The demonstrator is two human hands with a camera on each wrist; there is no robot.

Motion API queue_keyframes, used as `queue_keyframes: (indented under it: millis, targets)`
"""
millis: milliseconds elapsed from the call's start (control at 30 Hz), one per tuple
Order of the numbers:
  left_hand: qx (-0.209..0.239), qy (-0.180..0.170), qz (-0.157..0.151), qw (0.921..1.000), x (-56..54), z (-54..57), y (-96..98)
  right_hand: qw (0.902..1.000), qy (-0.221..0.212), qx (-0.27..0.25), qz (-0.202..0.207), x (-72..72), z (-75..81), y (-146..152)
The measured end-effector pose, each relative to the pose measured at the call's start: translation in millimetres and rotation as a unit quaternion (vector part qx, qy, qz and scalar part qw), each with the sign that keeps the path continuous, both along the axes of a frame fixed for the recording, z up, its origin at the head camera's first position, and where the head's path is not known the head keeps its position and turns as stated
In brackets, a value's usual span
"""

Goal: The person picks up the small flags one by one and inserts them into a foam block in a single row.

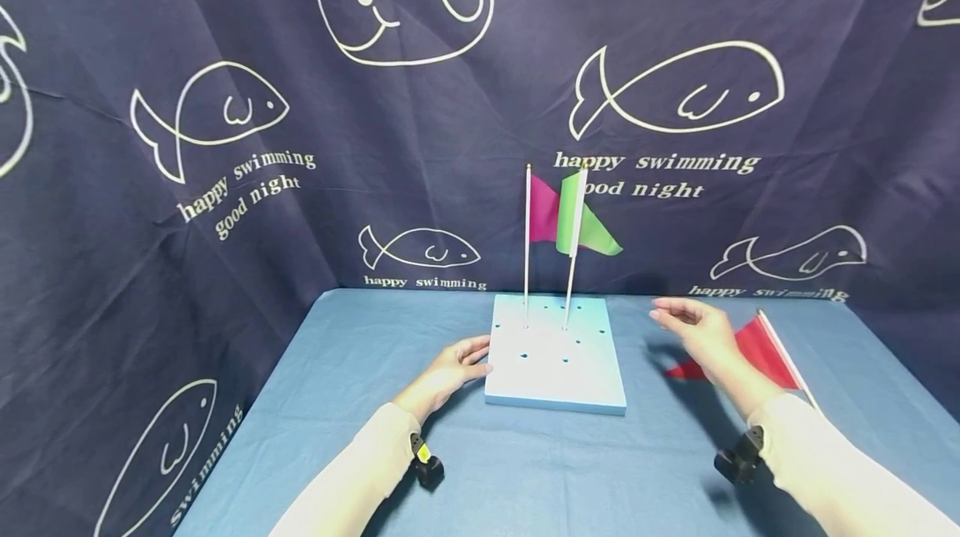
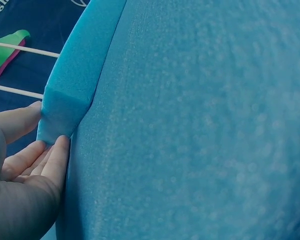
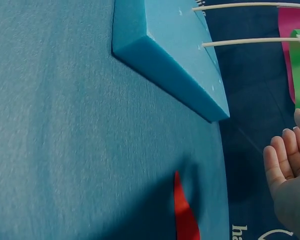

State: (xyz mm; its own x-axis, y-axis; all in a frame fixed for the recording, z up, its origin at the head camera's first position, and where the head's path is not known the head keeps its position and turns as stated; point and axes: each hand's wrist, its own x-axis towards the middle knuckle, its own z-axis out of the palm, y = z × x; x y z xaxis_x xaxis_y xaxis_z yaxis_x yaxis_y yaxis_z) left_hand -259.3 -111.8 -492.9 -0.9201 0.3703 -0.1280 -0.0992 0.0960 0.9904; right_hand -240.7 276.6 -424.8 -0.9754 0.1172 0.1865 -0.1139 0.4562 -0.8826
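Note:
A light blue foam board [image 1: 558, 378] with several small holes lies on the table. Two flags stand upright in it on thin white poles: a magenta flag [image 1: 543, 208] and, to its right, a green flag [image 1: 596, 230] partly overlapping it. My left hand [image 1: 450, 366] touches the board's left edge with thumb and fingertips, near a corner [image 2: 65, 117] in the left wrist view. Raised to the right of the board, my right hand [image 1: 701, 333] holds nothing, its fingers loosely bent. Partly behind the right forearm is a red flag [image 1: 767, 353] on a white pole.
A blue cloth [image 1: 315, 404] covers the table. Behind it hangs a dark curtain [image 1: 450, 120] printed with whales and fish. Each wrist carries a small black camera [image 1: 429, 470]. The red flag's pole extends toward the right sleeve [image 1: 817, 454].

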Motion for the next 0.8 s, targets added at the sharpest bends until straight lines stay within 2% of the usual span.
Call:
queue_keyframes:
  millis: [267, 600, 800]
  targets:
    - [0.004, -0.003, -0.001, 1.0, -1.4, -5.9, 0.7, 0.9996, -0.013, 0.02, -0.013, 12.6, 1.2, 13]
    - [0.003, -0.004, 0.001, 1.0, -1.1, -7.1, 0.5, 0.9956, 0.018, 0.091, -0.011, 26.7, 4.4, 23]
    - [0.005, -0.003, 0.006, 1.0, -1.4, -6.1, -0.8, 0.9959, 0.029, 0.085, -0.009, 28.8, 0.6, 29]
